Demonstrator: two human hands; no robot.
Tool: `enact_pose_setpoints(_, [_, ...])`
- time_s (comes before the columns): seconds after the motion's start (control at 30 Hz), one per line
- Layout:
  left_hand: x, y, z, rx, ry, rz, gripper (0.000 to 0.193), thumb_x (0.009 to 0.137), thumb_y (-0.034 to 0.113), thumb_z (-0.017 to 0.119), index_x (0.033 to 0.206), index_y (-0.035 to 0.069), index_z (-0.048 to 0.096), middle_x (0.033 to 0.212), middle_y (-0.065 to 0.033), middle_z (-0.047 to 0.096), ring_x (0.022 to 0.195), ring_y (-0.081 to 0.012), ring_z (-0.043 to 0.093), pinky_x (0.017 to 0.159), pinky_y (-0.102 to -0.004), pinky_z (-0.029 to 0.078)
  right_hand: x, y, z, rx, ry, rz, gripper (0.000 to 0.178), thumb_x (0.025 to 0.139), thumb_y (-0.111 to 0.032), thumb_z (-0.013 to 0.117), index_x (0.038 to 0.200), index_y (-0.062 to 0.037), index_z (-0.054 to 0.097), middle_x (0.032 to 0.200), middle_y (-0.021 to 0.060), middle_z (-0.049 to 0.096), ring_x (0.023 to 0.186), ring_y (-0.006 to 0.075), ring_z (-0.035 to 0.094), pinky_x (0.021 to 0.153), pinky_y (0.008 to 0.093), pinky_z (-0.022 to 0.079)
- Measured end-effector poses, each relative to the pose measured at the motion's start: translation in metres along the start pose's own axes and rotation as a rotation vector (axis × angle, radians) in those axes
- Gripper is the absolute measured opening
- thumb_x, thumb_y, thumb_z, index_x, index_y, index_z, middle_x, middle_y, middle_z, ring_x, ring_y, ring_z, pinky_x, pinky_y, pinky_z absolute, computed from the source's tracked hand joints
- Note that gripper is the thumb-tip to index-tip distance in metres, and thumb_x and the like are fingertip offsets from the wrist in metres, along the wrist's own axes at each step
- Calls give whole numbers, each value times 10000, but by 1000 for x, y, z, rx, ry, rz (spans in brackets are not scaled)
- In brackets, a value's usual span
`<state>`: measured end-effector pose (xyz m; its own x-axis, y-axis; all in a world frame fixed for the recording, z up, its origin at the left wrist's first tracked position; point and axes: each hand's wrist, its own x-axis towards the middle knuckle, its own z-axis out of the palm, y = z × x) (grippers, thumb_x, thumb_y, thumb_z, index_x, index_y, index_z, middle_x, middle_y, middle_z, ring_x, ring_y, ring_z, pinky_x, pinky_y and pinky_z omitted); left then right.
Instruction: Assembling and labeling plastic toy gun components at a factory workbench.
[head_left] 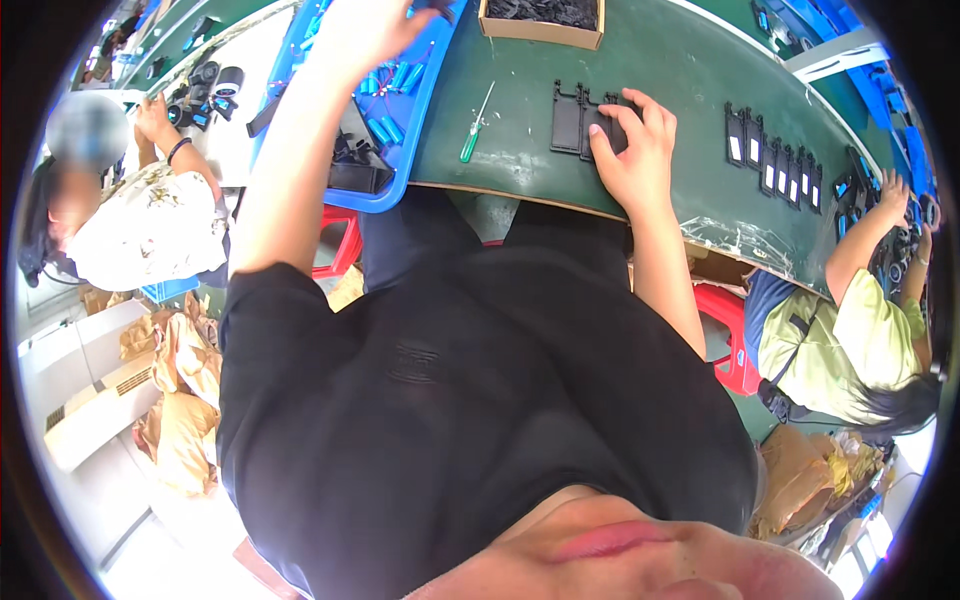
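Observation:
My left hand [375, 35] reaches over the blue tray [408, 170] at the top edge of the view. Its fingers close on a small dark item [432, 8], mostly cut off and too unclear to name. On the green table, my right hand [640, 145] curves over a black plastic plate [618, 135], thumb on its left and fingers toward its upper end; the palm hides part of it. Against it on the left stand similar black plates [566, 118], in a row. Blue cylindrical cells [385, 128] with thin wires and black plastic parts [358, 178] lie in the tray.
A green-handled screwdriver [470, 143] lies between tray and plates. Beyond is a cardboard box [545, 38] of small black pieces. To the right runs a row of black plates with white labels [768, 165]. Co-workers sit left [140, 230] and right [850, 330].

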<state>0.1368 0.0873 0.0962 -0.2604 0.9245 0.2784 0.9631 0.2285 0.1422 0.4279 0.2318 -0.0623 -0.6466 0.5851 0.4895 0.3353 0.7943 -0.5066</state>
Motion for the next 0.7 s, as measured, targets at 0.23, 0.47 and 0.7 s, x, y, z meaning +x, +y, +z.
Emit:
enact_pose_setpoints(0.23, [-68, 61, 73, -158, -213, 402, 333, 722, 7, 733, 1030, 75, 626, 1082, -69, 651, 1081, -319, 613, 923, -421, 553, 2, 1, 4, -39, 6, -36, 329, 822, -217, 799, 1129, -106, 759, 1351, 143, 619, 1298, 392, 509, 1099, 512, 439])
enact_pose_setpoints(0.47, [-63, 94, 104, -76, 49, 384, 259, 779, 22, 720, 1019, 87, 650, 1408, -65, 609, 1163, -294, 625, 965, -394, 563, 3, 2, 7, -60, -2, -49, 341, 829, -230, 800, 1144, -105, 760, 1369, 144, 611, 1316, 385, 497, 1111, 504, 434])
enact_pose_setpoints(0.7, [-74, 74, 101, -167, 196, 159, 194, 776, 79, 816, 907, 84, 674, 1103, -54, 714, 1023, -298, 689, 859, -396, 575, -2, 5, 5, -12, 18, -24, 343, 834, -239, 800, 1147, -104, 760, 1365, 139, 617, 1320, 382, 497, 1114, 502, 436])
